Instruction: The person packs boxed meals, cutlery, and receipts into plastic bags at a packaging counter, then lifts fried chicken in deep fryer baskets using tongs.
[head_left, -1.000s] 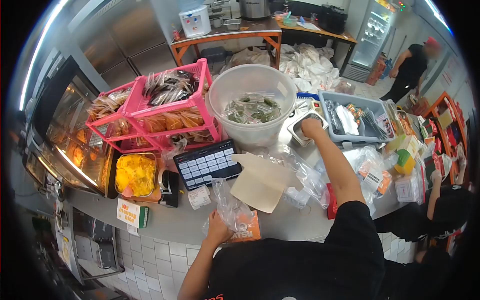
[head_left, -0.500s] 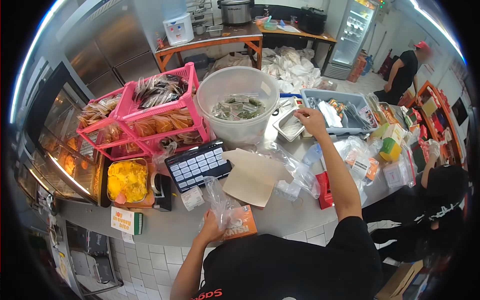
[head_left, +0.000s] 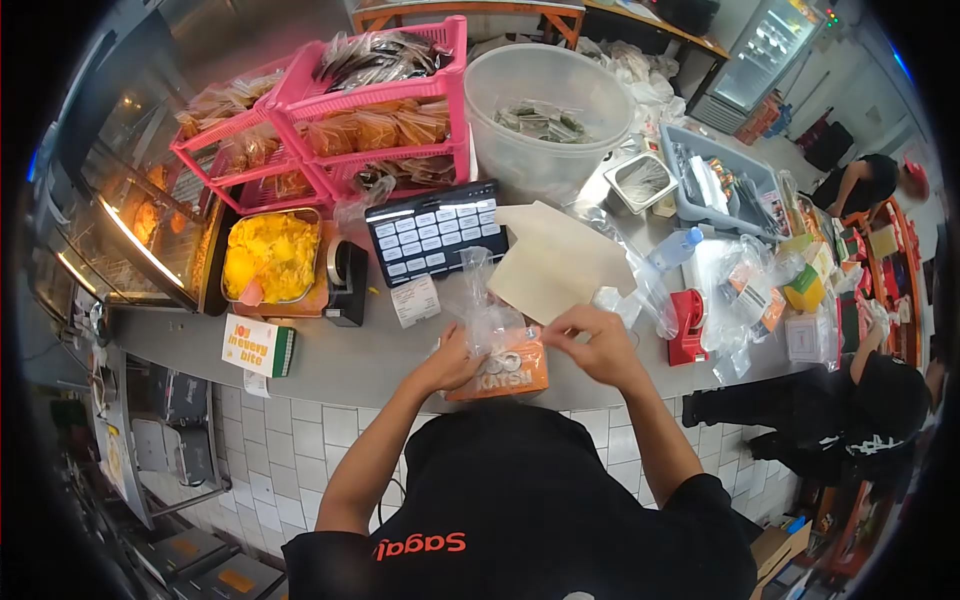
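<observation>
Work at the front edge of the steel counter (head_left: 340,355), as I view it remotely: the orange box (head_left: 515,380), lettered KATSU, sits at that edge between the two hands, the clear plastic bag (head_left: 485,305) gathered at its top; I cannot tell whether the bag encloses it fully. The left hand (head_left: 449,362) has its fingers curled closed on the bag beside the box. The right hand (head_left: 602,350) brings thumb and forefinger nearly together at the box's upper right corner; I cannot tell whether they pinch anything. I judge the main hazard to be a hard pull, which could tear the film on a corner or tip the box off the edge. A backward sweep could also disturb the cardboard sheet (head_left: 565,265) just behind.
</observation>
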